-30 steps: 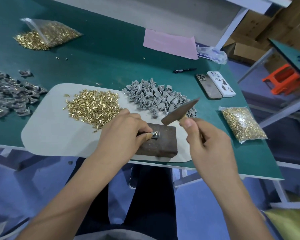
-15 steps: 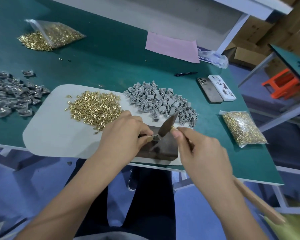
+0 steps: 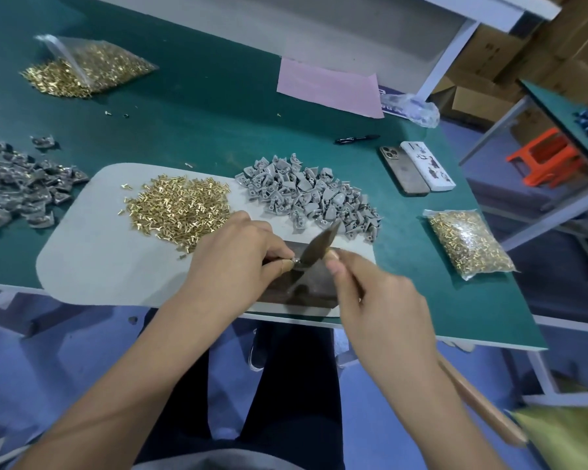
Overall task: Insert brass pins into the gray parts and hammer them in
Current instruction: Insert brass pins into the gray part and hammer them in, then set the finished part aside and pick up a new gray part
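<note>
While the left hand (image 3: 233, 262) pinches a gray part (image 3: 297, 262) on the block (image 3: 306, 283), a hammer (image 3: 316, 249) meets it.
The right hand (image 3: 381, 307) grips the handle.

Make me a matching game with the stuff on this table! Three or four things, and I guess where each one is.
Things:
1. hammer
2. pen
3. sealed bag of pins
4. pink paper

Places:
A. at the table's right edge
B. in the right hand
C. far side, under the white shelf
D. just beyond the two phones

Pairs: 1-B, 2-D, 3-A, 4-C
</note>
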A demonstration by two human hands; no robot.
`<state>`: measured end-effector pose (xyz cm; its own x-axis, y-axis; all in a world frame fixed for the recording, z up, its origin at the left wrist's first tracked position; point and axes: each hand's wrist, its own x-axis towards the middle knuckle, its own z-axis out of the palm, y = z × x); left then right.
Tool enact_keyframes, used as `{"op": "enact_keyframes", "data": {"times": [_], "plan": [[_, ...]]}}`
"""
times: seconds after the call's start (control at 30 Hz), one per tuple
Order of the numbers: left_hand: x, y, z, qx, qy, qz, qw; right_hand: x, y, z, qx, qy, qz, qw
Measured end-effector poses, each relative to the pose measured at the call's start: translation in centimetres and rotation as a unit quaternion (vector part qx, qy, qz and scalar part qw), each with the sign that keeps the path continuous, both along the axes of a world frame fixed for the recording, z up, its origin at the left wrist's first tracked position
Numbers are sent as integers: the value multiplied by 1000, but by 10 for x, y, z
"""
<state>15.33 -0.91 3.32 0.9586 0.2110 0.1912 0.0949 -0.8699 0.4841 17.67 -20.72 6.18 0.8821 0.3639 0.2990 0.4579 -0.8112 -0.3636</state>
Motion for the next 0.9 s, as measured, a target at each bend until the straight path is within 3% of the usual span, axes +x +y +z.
{"op": "enact_keyframes", "data": {"times": [0.1,0.2,0.33,0.5,0.67,0.8,0.9], "plan": [[0,1,0,0,1,-4,1000,0,-5,-1,-2,-6,-2,1000],[0,1,-1,-8,-1,-2,1000,-1,-5,-2,133,-28,-17,991],[0,2,0,-8,3,-6,1000,-2,-1,-7,-5,13,-4,1000],[0,2,-1,-18,2,-8,1000,8,-14,-8,105,6,-90,990],[-1,1,-5,-25,-9,-7,1000,17,-36,-25,9,60,-159,985],[-2,0,-9,-49,-22,-5,999,15,-43,-46,-16,105,-177,978],[-4,-1,-11,-69,-29,-7,997,12,-43,-53,-31,90,-179,979]]}}
